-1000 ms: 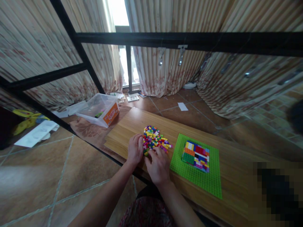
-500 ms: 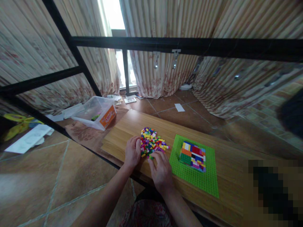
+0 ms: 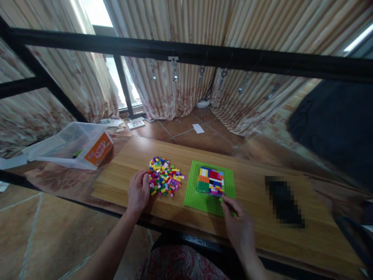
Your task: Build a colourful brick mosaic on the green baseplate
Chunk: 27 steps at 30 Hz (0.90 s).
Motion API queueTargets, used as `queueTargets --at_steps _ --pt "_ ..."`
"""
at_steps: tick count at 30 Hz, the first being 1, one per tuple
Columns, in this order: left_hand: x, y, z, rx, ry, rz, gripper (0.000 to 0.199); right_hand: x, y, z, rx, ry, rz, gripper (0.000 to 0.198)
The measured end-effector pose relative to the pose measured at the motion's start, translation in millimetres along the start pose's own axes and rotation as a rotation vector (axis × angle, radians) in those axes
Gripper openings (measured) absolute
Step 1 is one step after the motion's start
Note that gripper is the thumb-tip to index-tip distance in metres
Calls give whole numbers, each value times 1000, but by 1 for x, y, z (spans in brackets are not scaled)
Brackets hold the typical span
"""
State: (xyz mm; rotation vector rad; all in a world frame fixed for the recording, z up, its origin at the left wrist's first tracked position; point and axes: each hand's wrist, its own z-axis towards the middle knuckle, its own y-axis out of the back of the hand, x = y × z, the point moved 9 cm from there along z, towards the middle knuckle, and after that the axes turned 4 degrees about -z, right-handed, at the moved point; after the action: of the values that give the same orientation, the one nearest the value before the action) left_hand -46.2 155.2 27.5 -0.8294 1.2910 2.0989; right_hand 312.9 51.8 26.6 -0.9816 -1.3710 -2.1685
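Observation:
A loose pile of small colourful building bricks (image 3: pixel 164 177) lies on the wooden table. My left hand (image 3: pixel 139 190) rests against the pile's left edge, fingers curled together; whatever they may hold is hidden. To the right of the pile lies a green studded baseplate (image 3: pixel 190 198). On it sits a square mosaic of many-coloured bricks (image 3: pixel 211 181). My right hand (image 3: pixel 239 219) pinches a small lime-green brick (image 3: pixel 221 200) between thumb and fingertips, at the mosaic's lower right corner. Whether that brick touches the mosaic or baseplate I cannot tell.
A clear plastic bin (image 3: pixel 67 146) with an orange label stands left of the table (image 3: pixel 116 171). A pixelated dark object (image 3: pixel 285 202) lies on the table's right part. Beyond the table runs a black metal rail (image 3: pixel 140 46) before striped curtains (image 3: pixel 192 23).
My right hand has moved right from the pile to the mosaic's corner, carrying the lime-green brick. My left hand stays by the pile. The camera view has swung right.

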Motion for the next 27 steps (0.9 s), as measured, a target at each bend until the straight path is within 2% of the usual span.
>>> queueTargets --at_steps 3,7,13,20,27 --pt "-2 0 1 5 -8 8 39 7 6 12 -12 137 -97 24" --pt "-1 -1 1 9 -11 15 39 22 2 21 10 341 -184 26" --pt "1 -3 1 13 -18 39 39 30 -6 21 46 528 -327 29" --pt "-3 -1 2 11 -30 21 38 31 -7 17 60 660 -388 31" --pt "-3 -1 1 5 -22 17 37 36 -9 16 132 718 -453 33"
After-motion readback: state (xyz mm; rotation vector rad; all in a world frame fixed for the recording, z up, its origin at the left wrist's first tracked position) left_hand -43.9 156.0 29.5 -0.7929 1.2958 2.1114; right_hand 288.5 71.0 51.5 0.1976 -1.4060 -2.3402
